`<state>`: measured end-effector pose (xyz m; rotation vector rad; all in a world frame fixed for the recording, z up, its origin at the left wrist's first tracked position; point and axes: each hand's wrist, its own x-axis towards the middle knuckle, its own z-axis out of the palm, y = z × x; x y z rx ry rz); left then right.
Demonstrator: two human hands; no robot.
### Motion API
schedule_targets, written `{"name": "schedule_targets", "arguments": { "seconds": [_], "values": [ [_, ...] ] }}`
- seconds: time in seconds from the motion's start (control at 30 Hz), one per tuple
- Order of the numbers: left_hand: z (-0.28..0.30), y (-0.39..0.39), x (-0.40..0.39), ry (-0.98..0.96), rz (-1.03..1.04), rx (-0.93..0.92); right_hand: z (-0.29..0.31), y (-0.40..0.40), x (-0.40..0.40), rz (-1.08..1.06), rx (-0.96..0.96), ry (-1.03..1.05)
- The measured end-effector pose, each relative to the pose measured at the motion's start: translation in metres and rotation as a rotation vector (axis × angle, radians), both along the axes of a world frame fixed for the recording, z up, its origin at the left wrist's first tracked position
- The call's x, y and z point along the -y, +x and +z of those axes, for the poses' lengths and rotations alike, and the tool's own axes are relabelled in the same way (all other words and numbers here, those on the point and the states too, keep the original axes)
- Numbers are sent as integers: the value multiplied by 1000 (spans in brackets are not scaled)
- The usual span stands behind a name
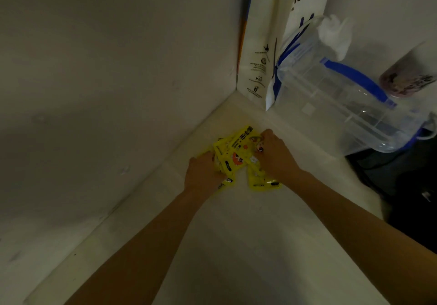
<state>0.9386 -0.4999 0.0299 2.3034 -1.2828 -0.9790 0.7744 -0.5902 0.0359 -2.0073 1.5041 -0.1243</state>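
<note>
Both forearms reach over the white surface (236, 233) toward the corner. The left hand (203, 174) curls its fingers round the left edge of a loose fan of yellow packets (238, 153), and the right hand (276, 155) bends its fingers down over the fan's right side. The packets lie flat on the surface near the corner, overlapping unevenly, a few poking out toward the person. Squeezed from both sides, the slick packets could buckle or slide apart, and the stray lower ones may be left behind on lifting. Beyond stand a clear box (331, 106) with a blue handle, a paper bag (260, 44) and a cup (406, 77); a careless sweep to the right might knock the box.
</note>
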Motion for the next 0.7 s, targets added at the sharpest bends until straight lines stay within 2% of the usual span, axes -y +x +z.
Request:
{"name": "schedule_targets", "arguments": {
  "seconds": [0.17, 0.27, 0.4, 0.57, 0.7],
  "values": [
    [22, 10, -10, -7, 51, -156, 23, -10, 4, -2, 56, 39],
    [26, 17, -28, 7, 137, -153, 31, -11, 10, 67, 23, 20],
    [16, 22, -54, 89, 319, -182, 34, -5, 21, 301, -110, -2],
    [6, 19, -60, 176, 354, -176, 39, 18, 28, 633, -393, -62],
    [7, 14, -42, 125, 374, -96, 33, 34, 29, 768, -491, -137]
  ]
}}
